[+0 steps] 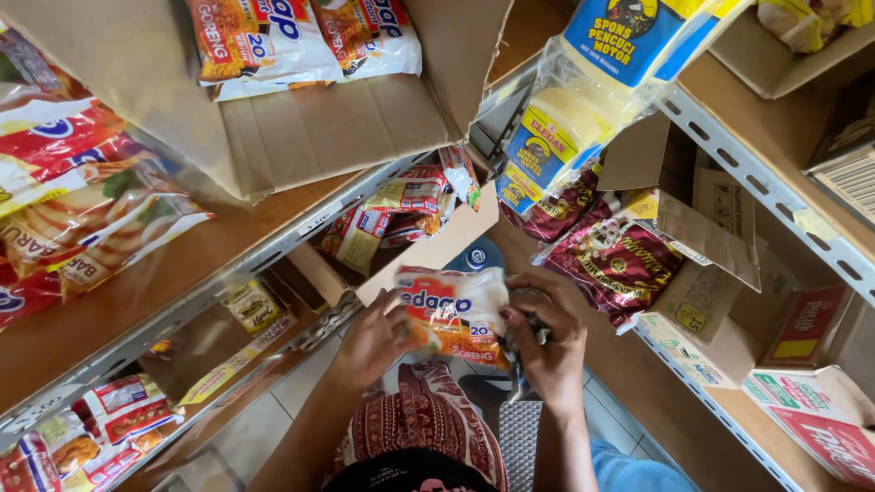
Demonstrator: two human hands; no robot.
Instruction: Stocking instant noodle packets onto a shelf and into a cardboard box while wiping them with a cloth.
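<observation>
From the head camera, looking down between two shelf racks, both hands are holding a white and orange noodle packet low in the middle of the aisle, above the person's patterned lap. The left hand is gripping the packet's left edge, its grip pinching the wrapper between thumb and fingers. The right hand is lying along the packet's right edge with the fingers curled; something dark is sitting under those fingers, possibly a small tool or wrapper, though the view is too poor to tell, and whether this grip is pinching the packet itself is unclear.

On the left, a metal shelf is carrying an open cardboard box with more noodle packets lying in it, and loose snack bags are resting beside the box. On the right, yellow sponge packs are hanging above dark red sachets that are sitting in a torn carton.
</observation>
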